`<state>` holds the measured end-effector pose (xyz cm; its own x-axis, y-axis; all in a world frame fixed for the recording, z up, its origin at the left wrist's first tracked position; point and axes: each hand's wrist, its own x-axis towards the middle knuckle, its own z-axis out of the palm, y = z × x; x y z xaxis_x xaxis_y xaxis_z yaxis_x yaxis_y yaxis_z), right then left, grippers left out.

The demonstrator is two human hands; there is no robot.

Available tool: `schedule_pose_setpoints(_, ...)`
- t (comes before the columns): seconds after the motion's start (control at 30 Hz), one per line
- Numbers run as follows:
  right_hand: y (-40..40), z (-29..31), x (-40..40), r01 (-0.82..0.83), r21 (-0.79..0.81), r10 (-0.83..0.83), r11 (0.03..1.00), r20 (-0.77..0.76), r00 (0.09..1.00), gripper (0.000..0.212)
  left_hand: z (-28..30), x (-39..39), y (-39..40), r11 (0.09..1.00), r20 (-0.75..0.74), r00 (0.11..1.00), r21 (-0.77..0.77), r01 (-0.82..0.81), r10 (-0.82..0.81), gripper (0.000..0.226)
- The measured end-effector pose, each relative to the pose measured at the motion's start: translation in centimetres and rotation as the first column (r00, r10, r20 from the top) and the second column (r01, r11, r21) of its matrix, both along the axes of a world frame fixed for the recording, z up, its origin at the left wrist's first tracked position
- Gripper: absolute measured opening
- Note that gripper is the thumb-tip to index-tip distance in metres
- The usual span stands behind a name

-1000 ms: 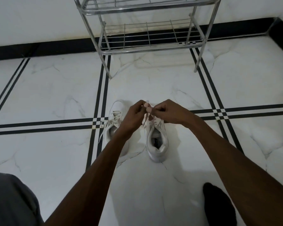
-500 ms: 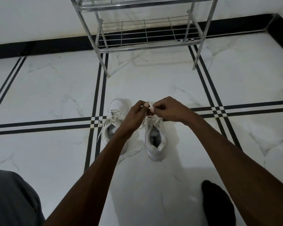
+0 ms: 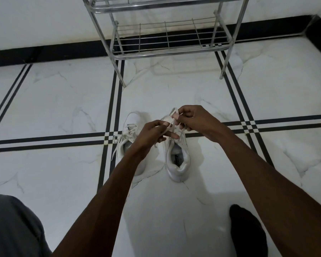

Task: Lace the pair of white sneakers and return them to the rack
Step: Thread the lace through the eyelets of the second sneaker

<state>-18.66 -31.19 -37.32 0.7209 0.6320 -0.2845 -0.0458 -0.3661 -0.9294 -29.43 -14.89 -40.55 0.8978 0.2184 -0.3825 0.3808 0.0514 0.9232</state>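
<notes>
Two white sneakers (image 3: 176, 154) stand on the floor (image 3: 63, 108) before the rack (image 3: 167, 43); your left hand (image 3: 152, 134) and right hand (image 3: 195, 119) each grip the right sneaker's lace (image 3: 171, 121).

No readable text, brand mark, number or sign is to be found anywhere in the frame. A small dark label (image 3: 177, 158) is seen on the insole inside the right-hand white sneaker (image 3: 177, 158) at centre frame, but its printing is too small and blurred to be made out. No logo can be made out on the left-hand sneaker (image 3: 127, 140) beside it, on the laces (image 3: 171, 120), on the metal rack (image 3: 167, 38) at the top of the frame, or on the marble floor (image 3: 63, 101).
</notes>
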Motion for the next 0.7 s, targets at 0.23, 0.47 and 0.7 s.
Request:
schedule_pose_setpoints(0.23, -0.4, 0.3, 0.3, -0.148, -0.182, 0.176, 0.972, 0.152, 0.972, 0.015, -1.0, 0.0, -0.4, 0.957, 0.055, 0.997, 0.288, 0.038, -0.056, 0.031)
schedule_pose_setpoints(0.47, 0.4, -1.3, -0.3, 0.098, -0.243, 0.061, 0.965, 0.574, 0.817, 0.009, -0.5, -0.1, -1.1, 0.958, 0.0, 1.0, 0.287, 0.006, -0.007, 0.04)
schedule_pose_setpoints(0.7, 1.5, -1.9, -0.8, 0.25, -0.009, -0.237, 0.968, 0.284, 0.929, 0.012, -0.9, -0.1, -0.9, 0.979, -0.036, 0.991, 0.164, -0.124, 0.132, 0.056)
